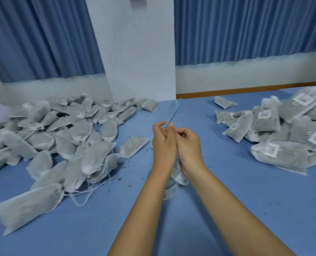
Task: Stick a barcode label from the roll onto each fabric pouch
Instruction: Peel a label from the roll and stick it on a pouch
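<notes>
Two bare hands meet at the middle of the blue table (227, 200), pressed side by side. The left hand (163, 145) has its fingers curled and pinches one pale blue backing strip (174, 111), which runs up and away from the fingertips towards the white pillar (140, 52). The right hand (188, 145) is curled too, its fingertips against the same strip; whether it grips the strip or a label I cannot tell. Below the wrists hangs the label roll (180, 175), in loose printed loops down to the table.

To the left lies one big heap of plain pouches (64, 130), too many to count, and one single pouch (133, 145) lies just left of the hands. To the right is a smaller heap of labelled pouches (283, 156); five white labels (264, 114) show on it. One more pouch (224, 102) lies apart behind that heap. Two blue curtains (246, 28) hang at the back.
</notes>
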The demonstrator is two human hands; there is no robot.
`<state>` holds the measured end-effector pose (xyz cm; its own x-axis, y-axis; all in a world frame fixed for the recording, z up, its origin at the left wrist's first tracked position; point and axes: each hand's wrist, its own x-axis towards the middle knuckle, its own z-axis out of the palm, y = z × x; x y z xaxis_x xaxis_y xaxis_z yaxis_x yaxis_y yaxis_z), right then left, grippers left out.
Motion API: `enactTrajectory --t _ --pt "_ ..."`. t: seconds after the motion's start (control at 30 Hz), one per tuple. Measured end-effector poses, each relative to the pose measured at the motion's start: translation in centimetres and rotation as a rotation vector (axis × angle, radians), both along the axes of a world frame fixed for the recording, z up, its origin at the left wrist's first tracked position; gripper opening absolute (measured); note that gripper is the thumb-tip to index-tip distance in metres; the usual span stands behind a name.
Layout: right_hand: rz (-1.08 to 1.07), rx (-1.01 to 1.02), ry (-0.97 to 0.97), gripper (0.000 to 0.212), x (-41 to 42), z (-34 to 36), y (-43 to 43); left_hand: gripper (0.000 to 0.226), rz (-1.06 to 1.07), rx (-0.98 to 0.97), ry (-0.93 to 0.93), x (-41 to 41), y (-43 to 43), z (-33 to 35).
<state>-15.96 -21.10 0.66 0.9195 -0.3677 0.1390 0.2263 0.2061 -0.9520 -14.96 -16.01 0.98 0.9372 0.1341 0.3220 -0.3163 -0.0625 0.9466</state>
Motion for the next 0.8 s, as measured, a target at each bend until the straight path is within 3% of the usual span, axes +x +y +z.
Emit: enactTrajectory --t 0.07,0.13,0.2,0.3,0.37,0.5,0.57,0.67,0.73,0.8 --pt "-0.001 -0.048 -0.016 0.003 0.3 -0.3 1.4 0.028 0.214 0.160 -0.100 1.3 4.2 -0.9" --pt "0.032 -0.128 -0.006 0.005 0.3 -0.5 3.1 0.034 0.365 0.499 -0.037 3.2 8.0 -2.5" --pt "0.075 -0.176 0.009 0.007 0.5 -0.9 4.2 0.034 0.331 0.806 0.126 4.9 10.6 -4.4" --pt "0.133 -0.267 0.029 0.006 0.6 -1.4 5.4 0.029 0.274 1.210 0.185 6.4 10.9 -6.5" --pt "0.167 -0.363 0.015 0.012 0.8 -1.7 5.5 0.027 0.349 1.301 0.202 7.1 10.3 -7.2" --pt "0.215 -0.552 -0.019 0.022 0.9 -1.8 4.2 0.026 0.419 1.317 0.212 8.0 9.7 -7.9" --pt "0.210 -0.624 -0.065 0.027 1.0 -1.6 3.3 0.022 0.442 1.234 0.139 7.7 10.0 -7.3" --pt "0.174 -0.870 -0.229 0.036 1.6 -1.0 2.0 0.016 0.438 0.803 -0.163 6.3 10.0 -6.0" --pt "0.132 -1.066 -0.289 0.050 2.4 -0.8 1.4 0.017 0.330 0.492 -0.363 5.2 9.4 -5.0" --pt "0.025 -1.155 -0.336 0.050 3.0 -0.7 1.0 0.015 0.160 0.283 -0.457 4.1 8.7 -4.1"
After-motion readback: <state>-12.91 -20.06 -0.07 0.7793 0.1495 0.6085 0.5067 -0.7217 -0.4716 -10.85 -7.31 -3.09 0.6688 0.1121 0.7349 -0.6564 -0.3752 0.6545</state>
